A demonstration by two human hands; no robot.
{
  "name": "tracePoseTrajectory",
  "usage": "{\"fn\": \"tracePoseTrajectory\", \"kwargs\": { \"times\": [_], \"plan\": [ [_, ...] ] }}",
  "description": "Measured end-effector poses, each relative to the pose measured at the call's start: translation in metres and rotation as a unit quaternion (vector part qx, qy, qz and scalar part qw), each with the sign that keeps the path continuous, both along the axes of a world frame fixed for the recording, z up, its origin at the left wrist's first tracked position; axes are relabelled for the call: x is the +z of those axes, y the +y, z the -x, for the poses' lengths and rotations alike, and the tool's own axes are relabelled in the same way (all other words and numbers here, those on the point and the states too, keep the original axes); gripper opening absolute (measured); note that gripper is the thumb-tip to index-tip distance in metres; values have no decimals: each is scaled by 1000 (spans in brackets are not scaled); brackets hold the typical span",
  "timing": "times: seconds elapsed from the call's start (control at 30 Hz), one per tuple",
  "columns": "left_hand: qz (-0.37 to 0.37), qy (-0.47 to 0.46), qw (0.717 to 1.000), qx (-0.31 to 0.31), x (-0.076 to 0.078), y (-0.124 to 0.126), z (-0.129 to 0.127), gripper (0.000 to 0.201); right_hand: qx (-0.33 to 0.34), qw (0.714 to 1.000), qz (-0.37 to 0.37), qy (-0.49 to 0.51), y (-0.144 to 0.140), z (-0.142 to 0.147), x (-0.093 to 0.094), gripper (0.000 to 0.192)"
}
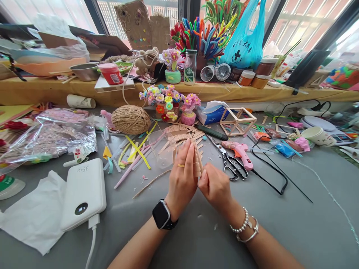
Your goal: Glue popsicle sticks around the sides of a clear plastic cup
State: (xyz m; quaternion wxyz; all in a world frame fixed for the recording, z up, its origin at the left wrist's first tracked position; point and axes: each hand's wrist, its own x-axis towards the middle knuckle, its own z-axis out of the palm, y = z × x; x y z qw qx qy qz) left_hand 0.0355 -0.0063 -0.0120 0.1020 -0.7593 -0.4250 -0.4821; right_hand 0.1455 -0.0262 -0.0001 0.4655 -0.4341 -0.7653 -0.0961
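Between my hands stands a small panel of wooden craft sticks, their rounded ends in a row. My left hand, with a ring and a watch, presses along its left side, fingers together. My right hand is curled, thumb and fingers pinching the panel's lower right edge. Part of the panel is hidden behind my fingers. Beyond it lies a pile of loose craft sticks. To the right are a pink glue gun and black-handled scissors. A cube frame of sticks stands farther back.
A ball of twine, pipe-cleaner flowers and a tissue pack line the back. On the left lie a white power bank with a cable and a crumpled tissue. A cord trails from the glue gun.
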Motion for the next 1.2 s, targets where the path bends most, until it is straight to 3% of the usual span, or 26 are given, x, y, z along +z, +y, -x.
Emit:
{"fn": "tracePoseTrajectory", "kwargs": {
  "times": [0.13, 0.23, 0.33, 0.47, 0.77, 1.0, 1.2],
  "plan": [
    [-9, -10, 999, 37, -4, 4, 0, 53, 21, 999, 31, 14, -4, 3, 0, 22],
    [-9, 16, 999, 32, -7, 7, 3, 52, 32, 992, 102, 67, -4, 2, 3, 20],
    [-14, 43, 999, 21, -7, 8, 5, 50, 67, 963, 214, 149, -1, -3, 8, 10],
    [-29, 64, 997, -22, -6, 8, 6, 45, 117, 923, 306, 203, 5, -12, 15, 18],
    [-16, 42, 998, -45, -7, 6, 9, 47, 142, 925, 309, 171, 6, -16, 17, 14],
    [-5, 27, 999, -45, -6, 5, 10, 45, 182, 870, 389, 242, 5, -16, 17, 18],
    [0, 6, 999, -39, -5, 4, 10, 43, 190, 852, 410, 265, 5, -17, 19, 20]
  ]
}}
